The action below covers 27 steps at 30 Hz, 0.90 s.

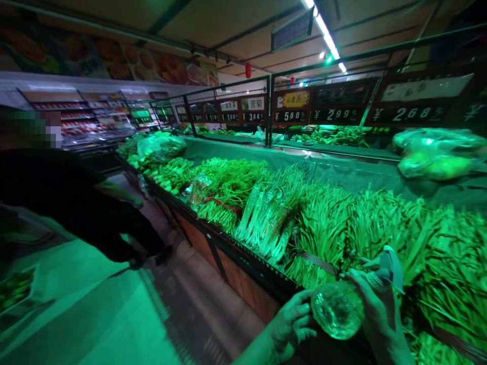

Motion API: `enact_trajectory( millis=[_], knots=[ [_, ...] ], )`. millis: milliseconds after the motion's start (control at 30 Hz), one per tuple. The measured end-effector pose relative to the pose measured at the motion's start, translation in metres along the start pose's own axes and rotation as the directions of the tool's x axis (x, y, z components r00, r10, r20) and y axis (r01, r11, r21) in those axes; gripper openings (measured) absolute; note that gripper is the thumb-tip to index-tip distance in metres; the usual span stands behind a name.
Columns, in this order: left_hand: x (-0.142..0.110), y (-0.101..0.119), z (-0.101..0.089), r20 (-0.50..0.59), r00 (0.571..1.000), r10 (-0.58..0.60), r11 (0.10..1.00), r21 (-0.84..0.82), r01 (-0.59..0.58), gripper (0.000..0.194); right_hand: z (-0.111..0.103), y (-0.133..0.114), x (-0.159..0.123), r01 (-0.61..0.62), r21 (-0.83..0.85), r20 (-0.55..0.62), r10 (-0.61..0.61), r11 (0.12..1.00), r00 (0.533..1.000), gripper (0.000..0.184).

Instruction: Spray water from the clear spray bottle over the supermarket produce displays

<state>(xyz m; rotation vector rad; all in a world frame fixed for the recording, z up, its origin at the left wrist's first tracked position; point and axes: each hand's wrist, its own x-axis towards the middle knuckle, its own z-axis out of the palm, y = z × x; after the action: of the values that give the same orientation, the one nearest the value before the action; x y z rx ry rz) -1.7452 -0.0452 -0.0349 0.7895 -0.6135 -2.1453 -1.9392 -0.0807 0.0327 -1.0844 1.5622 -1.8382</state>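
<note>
My right hand (pixel 375 309) is closed round the neck of a clear plastic spray bottle (pixel 337 310), just below its pale trigger head (pixel 390 264). The bottle lies tilted, its round body pointing towards me. My left hand (pixel 292 324) is at the bottle's left side, fingers curled against it. Both hands are at the front edge of a produce stand (pixel 243 263), right over bundles of long green chives (pixel 327 228). Everything is lit green.
Bunched greens (pixel 228 187) and bagged vegetables (pixel 437 152) fill the stand, under price signs (pixel 335 115). A person in dark clothes (pixel 76 203) bends over in the aisle on the left beside pale sheeting (pixel 76 304). Shelving (pixel 95 119) lines the far wall.
</note>
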Motion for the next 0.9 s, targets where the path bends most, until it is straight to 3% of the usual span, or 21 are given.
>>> enact_trajectory(
  millis=[267,467,567,667,800,900],
  knots=[
    [0.003,0.021,-0.010,-0.053,0.997,0.047,0.997,-0.054,-0.050,0.066,0.028,-0.004,0.012,-0.056,0.077,0.063,0.052,0.995,0.997,0.051],
    [0.006,0.064,-0.042,-0.008,0.996,0.084,0.995,-0.049,-0.084,0.067,0.085,-0.006,0.021,-0.064,0.121,0.072,0.056,0.991,0.996,0.060],
    [-0.003,0.098,-0.074,-0.007,0.994,0.111,0.994,-0.015,-0.111,0.067,0.136,-0.005,0.016,-0.042,0.142,0.098,0.029,0.989,0.995,0.066],
    [-0.024,0.137,-0.114,-0.053,0.986,0.159,0.987,0.021,-0.158,0.068,0.204,-0.012,0.005,-0.029,0.140,0.217,-0.002,0.990,0.976,0.068],
    [-0.061,0.187,-0.169,-0.187,0.953,0.238,0.970,-0.007,-0.244,0.079,0.310,-0.029,-0.022,-0.030,0.160,0.432,-0.042,0.987,0.901,0.074],
    [-0.088,0.217,-0.207,-0.306,0.919,0.248,0.957,-0.067,-0.281,0.079,0.381,-0.038,-0.048,-0.033,0.130,0.558,-0.045,0.991,0.829,0.054]
  ],
)
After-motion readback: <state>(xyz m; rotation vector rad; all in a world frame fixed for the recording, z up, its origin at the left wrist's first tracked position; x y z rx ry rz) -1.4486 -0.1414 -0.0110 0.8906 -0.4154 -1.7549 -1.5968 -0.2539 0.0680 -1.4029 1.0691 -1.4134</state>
